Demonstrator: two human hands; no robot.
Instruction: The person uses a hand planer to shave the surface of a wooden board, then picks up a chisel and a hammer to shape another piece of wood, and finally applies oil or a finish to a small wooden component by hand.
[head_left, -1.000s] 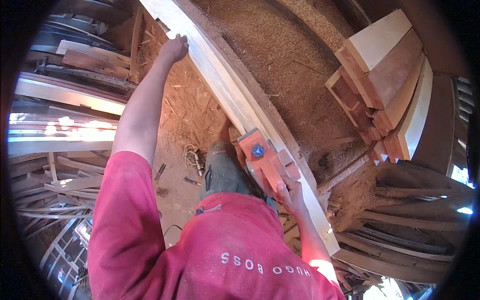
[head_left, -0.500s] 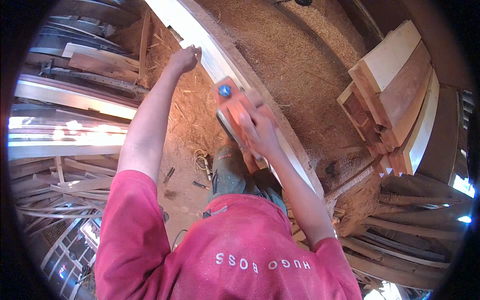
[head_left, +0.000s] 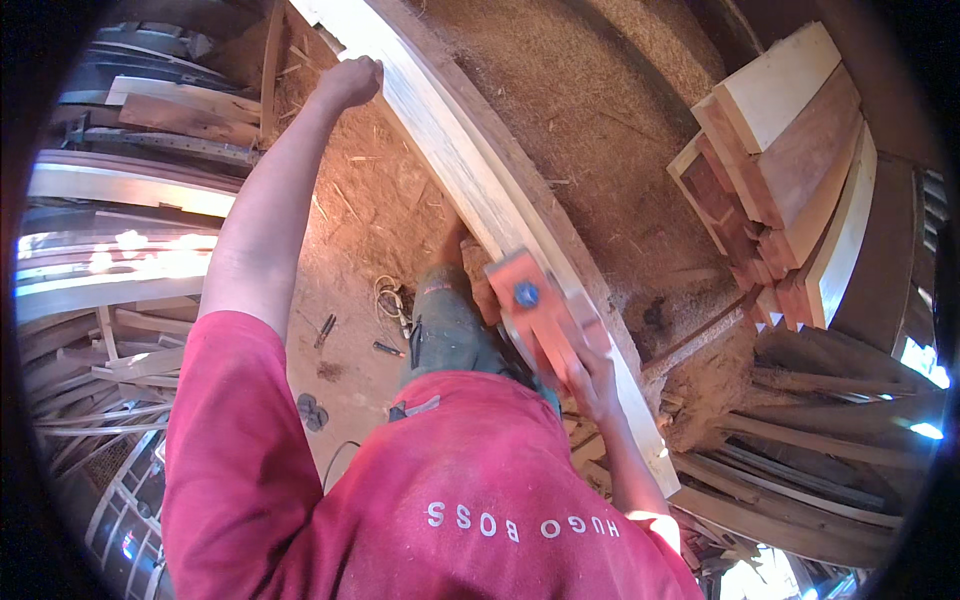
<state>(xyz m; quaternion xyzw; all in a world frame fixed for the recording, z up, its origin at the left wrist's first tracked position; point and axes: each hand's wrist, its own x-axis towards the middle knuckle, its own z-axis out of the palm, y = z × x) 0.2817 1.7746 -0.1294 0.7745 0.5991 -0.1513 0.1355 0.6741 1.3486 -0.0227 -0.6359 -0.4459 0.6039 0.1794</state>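
I am looking down on a long pale plank (head_left: 470, 170) that is lying on edge along a sawdust-covered bench (head_left: 600, 130), running from the upper left to the lower right. A stack of cut boards (head_left: 790, 180) is sitting on the bench's far right side. An orange power planer (head_left: 535, 310) is resting on the plank's lower stretch, with my right hand (head_left: 592, 378) wrapping its handle. My left hand (head_left: 352, 82) is closing over the plank's top edge far up.
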